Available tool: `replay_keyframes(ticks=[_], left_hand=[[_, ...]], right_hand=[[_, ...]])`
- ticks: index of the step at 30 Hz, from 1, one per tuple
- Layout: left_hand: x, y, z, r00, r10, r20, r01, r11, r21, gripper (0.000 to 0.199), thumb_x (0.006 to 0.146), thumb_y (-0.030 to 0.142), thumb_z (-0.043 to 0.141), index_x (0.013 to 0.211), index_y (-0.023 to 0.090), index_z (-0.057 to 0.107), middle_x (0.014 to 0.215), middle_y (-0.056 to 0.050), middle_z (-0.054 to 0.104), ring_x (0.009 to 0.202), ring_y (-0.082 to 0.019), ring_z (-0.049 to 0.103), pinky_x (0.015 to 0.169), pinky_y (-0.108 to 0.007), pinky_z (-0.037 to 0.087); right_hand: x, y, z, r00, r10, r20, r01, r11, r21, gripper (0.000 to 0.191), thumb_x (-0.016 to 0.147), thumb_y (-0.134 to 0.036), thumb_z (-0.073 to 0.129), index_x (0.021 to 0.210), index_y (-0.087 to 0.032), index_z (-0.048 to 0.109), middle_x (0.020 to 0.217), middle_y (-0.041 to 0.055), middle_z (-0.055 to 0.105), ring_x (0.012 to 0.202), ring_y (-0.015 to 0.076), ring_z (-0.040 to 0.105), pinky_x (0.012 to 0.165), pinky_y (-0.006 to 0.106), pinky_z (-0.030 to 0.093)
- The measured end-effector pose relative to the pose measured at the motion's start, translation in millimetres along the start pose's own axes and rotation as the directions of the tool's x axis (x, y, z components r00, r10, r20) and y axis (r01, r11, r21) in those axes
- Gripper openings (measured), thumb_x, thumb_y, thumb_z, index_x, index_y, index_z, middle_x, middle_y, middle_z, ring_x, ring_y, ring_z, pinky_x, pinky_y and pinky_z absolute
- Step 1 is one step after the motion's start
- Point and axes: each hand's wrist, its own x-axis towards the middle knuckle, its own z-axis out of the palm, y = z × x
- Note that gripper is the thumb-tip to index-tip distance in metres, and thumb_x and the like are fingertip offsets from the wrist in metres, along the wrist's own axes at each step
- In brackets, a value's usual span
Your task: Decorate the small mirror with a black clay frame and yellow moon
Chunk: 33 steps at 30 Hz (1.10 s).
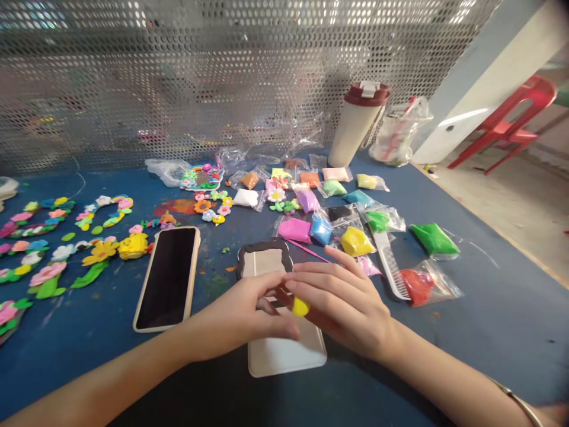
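Note:
A small lump of yellow modelling clay (301,306) sits between my two hands, partly covered by fingers. My right hand (351,302) arches over it from the right, its fingers bent against the lump. From the left, my left hand (253,308) meets it with curled fingers and the thumb stretched beneath; some of its fingertips are hidden behind the right hand. Under both hands lies a white handheld mirror (288,356), its upper part edged with a wavy dark clay border (263,246). A thin pink stick (306,250) rests just past the mirror.
Several clay packets (355,240) spread behind my hands, near a white comb (392,267). A phone (168,279) lies left, beside clay flowers (100,252) and decorated pieces. A tumbler (358,127) and plastic bag (398,133) stand at the back, before a perforated metal panel (178,89).

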Motion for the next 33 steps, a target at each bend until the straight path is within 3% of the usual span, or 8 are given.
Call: replay_keyframes(ticks=[4,12,17,21,25,30,33], left_hand=[[-2,2,-5.8,0.999,-0.036,0.022,0.033,0.990,0.136,0.049,0.069,0.039,0.078,0.112,0.025,0.061,0.105,-0.001,0.062,0.103,-0.022,0.056,0.083,-0.029,0.044],[3,-6,-0.9,0.999,-0.006,-0.034,0.004,0.999,-0.044,0.043,0.073,0.040,0.075,0.109,0.020,0.060,0.097,0.000,0.061,0.091,-0.017,0.058,0.076,-0.025,0.043],[6,-10,3.1,0.991,0.016,-0.129,-0.026,0.996,-0.081,0.042,0.074,0.039,0.073,0.108,0.017,0.061,0.092,-0.001,0.063,0.090,-0.019,0.059,0.077,-0.027,0.044],[5,-12,2.8,0.996,0.053,-0.074,-0.063,0.986,-0.155,0.040,0.076,0.034,0.073,0.112,0.022,0.060,0.104,-0.001,0.064,0.105,-0.020,0.058,0.086,-0.028,0.045],[3,-13,1.3,1.000,0.014,-0.011,-0.015,0.983,-0.183,0.038,0.074,0.028,0.075,0.108,0.023,0.060,0.106,0.000,0.063,0.105,-0.019,0.057,0.087,-0.027,0.045],[3,-9,-0.4,1.000,-0.013,0.001,0.013,0.991,-0.134,0.036,0.072,0.028,0.077,0.102,0.022,0.059,0.097,0.002,0.061,0.098,-0.017,0.057,0.082,-0.024,0.044],[2,-4,1.5,0.996,-0.021,-0.083,0.023,0.999,0.024,0.040,0.070,0.037,0.077,0.102,0.021,0.057,0.091,0.003,0.060,0.086,-0.015,0.057,0.073,-0.024,0.044]], right_hand=[[5,0,-4,0.999,0.045,-0.030,-0.044,0.999,0.017,0.021,0.096,-0.023,0.047,0.102,-0.014,0.065,0.095,0.0054,0.075,0.094,0.0142,0.068,0.107,0.034,0.036],[0,-1,10,0.998,0.060,-0.024,-0.059,0.998,0.025,0.024,0.092,-0.019,0.052,0.112,-0.010,0.061,0.117,0.0175,0.065,0.113,0.0225,0.058,0.100,0.042,0.045],[-2,-3,13,0.998,0.015,0.053,-0.021,0.994,0.104,0.030,0.093,-0.016,0.051,0.120,-0.008,0.057,0.118,0.0151,0.065,0.112,0.0210,0.059,0.100,0.040,0.045],[-1,-3,8,0.998,-0.039,0.054,0.034,0.995,0.095,0.030,0.093,-0.013,0.049,0.121,-0.007,0.058,0.118,0.0131,0.067,0.117,0.0187,0.057,0.107,0.037,0.040],[-2,-3,3,0.997,-0.052,0.065,0.044,0.992,0.122,0.027,0.093,-0.015,0.052,0.116,-0.006,0.062,0.114,0.0127,0.070,0.111,0.0182,0.061,0.104,0.036,0.044],[-4,-4,4,0.998,-0.022,0.060,0.012,0.987,0.158,0.029,0.090,-0.013,0.057,0.118,-0.008,0.061,0.116,0.0105,0.069,0.109,0.0168,0.062,0.100,0.035,0.048],[-5,-3,5,0.999,0.006,0.051,-0.014,0.987,0.158,0.029,0.090,-0.014,0.056,0.119,-0.010,0.060,0.114,0.0099,0.070,0.105,0.0174,0.063,0.094,0.036,0.051]])
